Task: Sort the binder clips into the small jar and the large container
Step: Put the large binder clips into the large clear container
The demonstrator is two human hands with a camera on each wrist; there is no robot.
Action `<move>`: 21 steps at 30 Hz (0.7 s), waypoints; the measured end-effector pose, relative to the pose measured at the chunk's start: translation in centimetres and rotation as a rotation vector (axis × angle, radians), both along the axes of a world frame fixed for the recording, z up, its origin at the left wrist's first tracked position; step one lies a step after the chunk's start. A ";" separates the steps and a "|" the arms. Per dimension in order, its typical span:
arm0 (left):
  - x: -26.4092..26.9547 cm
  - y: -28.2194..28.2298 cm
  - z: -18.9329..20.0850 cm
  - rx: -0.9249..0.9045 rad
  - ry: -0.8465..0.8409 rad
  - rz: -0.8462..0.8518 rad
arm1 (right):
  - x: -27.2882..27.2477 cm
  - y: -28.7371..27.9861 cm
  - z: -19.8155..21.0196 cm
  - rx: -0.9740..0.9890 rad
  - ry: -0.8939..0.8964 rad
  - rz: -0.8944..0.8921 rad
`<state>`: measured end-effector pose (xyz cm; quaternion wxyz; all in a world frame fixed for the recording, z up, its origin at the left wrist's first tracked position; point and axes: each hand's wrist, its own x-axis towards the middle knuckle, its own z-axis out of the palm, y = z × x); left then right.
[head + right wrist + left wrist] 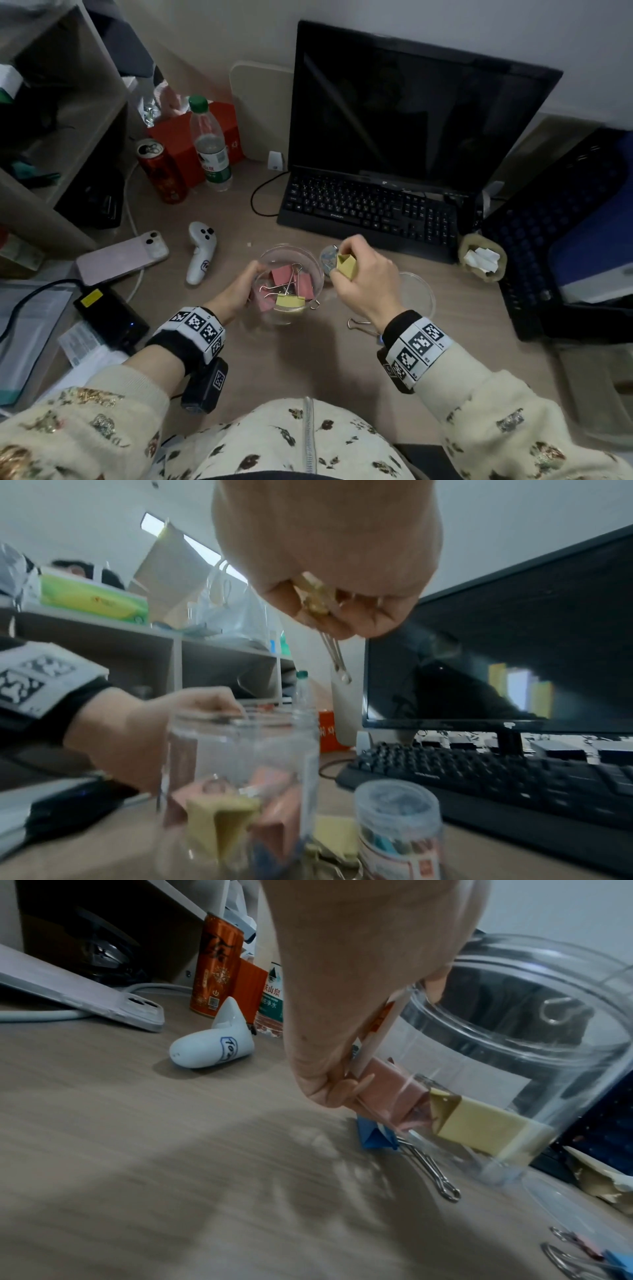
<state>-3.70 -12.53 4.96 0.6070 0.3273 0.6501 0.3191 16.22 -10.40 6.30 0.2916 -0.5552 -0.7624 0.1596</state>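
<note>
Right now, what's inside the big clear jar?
Inside the large container lie pink binder clips and one yellow binder clip, with wire handles showing. Anything beneath them is covered.

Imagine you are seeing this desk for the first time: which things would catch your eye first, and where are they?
The right hand holds a yellow binder clip in the air, between the large clear container and the small jar. The left hand grips the container's side; pink and yellow clips lie inside. Behind stand a dark monitor and a black keyboard.

The white controller (212,1049) bears a handwritten "10"; the keyboard (370,210) reads "PASON".
</note>
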 end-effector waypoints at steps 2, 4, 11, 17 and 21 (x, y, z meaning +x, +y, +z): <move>0.5 -0.1 0.1 0.000 0.022 -0.023 | -0.5 0.0 1.0 -0.136 0.016 0.037; 0.7 -0.2 0.1 0.005 0.028 -0.023 | -1.0 0.1 1.3 -0.267 0.027 0.095; 1.0 -0.6 0.3 0.028 0.042 -0.121 | -2.3 0.0 0.1 -0.531 0.095 0.310; 1.3 -1.0 0.0 0.082 0.000 -0.156 | -3.9 0.3 -0.5 -0.526 -0.015 0.119; 2.0 -1.4 -0.4 0.162 -0.014 -0.174 | -5.0 0.7 -0.8 -0.599 -0.031 -0.001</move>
